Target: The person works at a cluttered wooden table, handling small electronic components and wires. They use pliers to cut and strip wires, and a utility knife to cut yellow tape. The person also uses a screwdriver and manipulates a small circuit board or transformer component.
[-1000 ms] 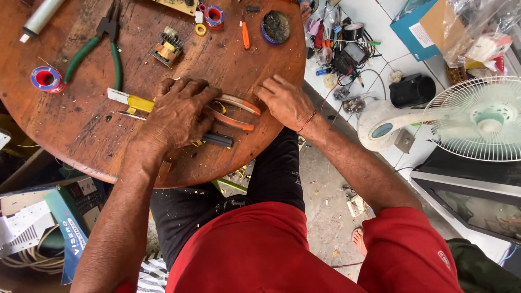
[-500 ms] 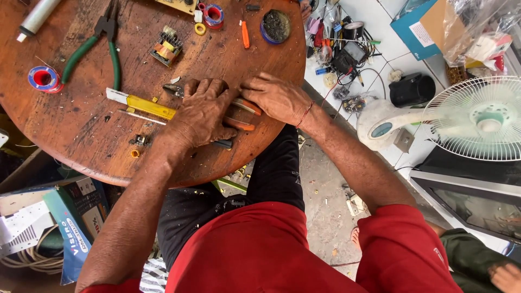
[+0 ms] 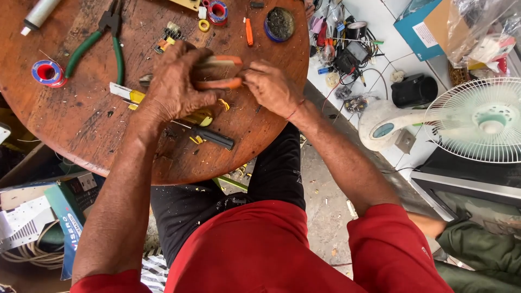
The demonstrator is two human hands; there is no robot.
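My left hand (image 3: pixel 176 84) grips a tool with orange handles (image 3: pixel 222 71), held a little above the round wooden table (image 3: pixel 87 146). My right hand (image 3: pixel 271 87) is at the tool's right end, its fingertips pinched there; what they pinch is too small to tell. Under my left hand lie a yellow utility knife (image 3: pixel 127 93) and a black-handled screwdriver (image 3: pixel 213 137).
Green-handled pliers (image 3: pixel 97 43), a red and blue wire spool (image 3: pixel 48 72), a second spool (image 3: pixel 218 11), an orange piece (image 3: pixel 249 31) and a round tin (image 3: pixel 279 23) lie on the table. A white fan (image 3: pixel 477 119) stands at the right. Boxes and cables (image 3: pixel 32 233) sit lower left.
My left hand picked the orange-handled tool up off the table and raised it. My right hand moved in to its right end. The screwdriver and knife are now uncovered.
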